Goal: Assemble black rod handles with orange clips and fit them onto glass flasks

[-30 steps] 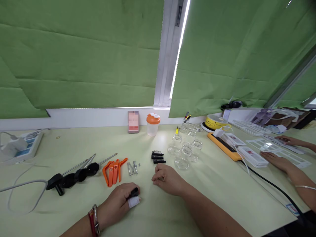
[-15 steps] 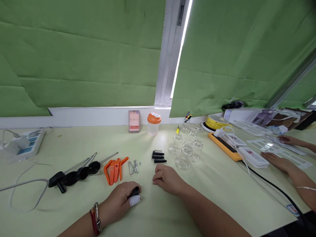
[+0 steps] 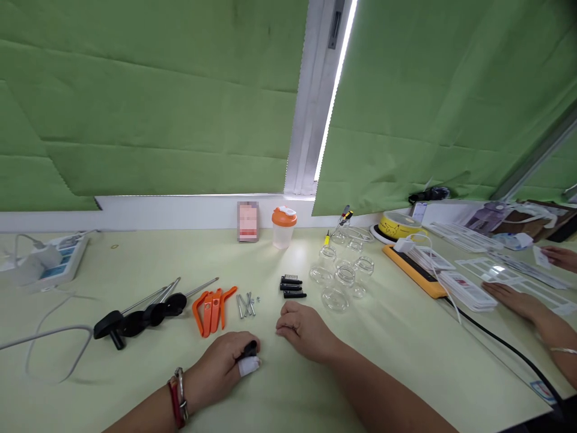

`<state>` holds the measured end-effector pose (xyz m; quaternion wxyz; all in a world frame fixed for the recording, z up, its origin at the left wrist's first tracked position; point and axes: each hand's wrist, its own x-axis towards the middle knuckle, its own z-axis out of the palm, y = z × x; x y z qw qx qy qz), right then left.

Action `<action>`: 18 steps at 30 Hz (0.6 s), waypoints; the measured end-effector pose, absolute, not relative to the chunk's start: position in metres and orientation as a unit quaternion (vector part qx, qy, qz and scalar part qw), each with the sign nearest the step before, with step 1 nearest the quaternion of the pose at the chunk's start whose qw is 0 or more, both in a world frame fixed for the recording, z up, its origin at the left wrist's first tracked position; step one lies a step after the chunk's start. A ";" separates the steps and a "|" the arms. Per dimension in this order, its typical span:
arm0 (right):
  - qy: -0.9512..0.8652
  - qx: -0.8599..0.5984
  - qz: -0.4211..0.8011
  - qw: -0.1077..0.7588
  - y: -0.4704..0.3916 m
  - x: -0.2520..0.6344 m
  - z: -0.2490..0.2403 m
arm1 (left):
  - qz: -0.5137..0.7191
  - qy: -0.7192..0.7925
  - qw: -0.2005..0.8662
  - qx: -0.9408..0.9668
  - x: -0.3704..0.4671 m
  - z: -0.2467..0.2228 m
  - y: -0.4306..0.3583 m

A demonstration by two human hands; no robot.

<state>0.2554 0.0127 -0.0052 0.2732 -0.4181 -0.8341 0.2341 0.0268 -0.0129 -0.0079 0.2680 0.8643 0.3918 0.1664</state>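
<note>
While left hand (image 3: 220,365) grips one black piece (image 3: 250,348), right hand (image 3: 307,331) curls, contents hidden; four orange levers (image 3: 216,310) nearby.

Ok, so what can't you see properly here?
All in the head view:
Black piece: mostly hidden by the left hand.
Anything inside the curled right hand: hidden by it.
Front of the pink object: blurred into squares.
Tiny shiny bits beside the screws: too small to name.
Farthest co-worker's hand: arm cut off by right edge.

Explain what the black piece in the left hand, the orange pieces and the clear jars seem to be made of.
Black piece: perhaps plastic, dark and smooth, but mostly hidden. Orange pieces: probably plastic, smooth, evenly coloured. Clear jars: transparent, glossy with highlights; glass or clear plastic.
</note>
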 end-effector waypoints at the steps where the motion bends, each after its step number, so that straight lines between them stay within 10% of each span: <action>1: -0.825 -0.405 0.251 0.303 0.010 0.251 -0.003 | 0.168 0.389 0.266 0.866 0.027 -0.009 -0.013; 18: -0.738 -0.304 0.414 0.438 -0.006 0.218 -0.008 | 0.201 0.376 0.266 0.865 0.029 -0.011 -0.014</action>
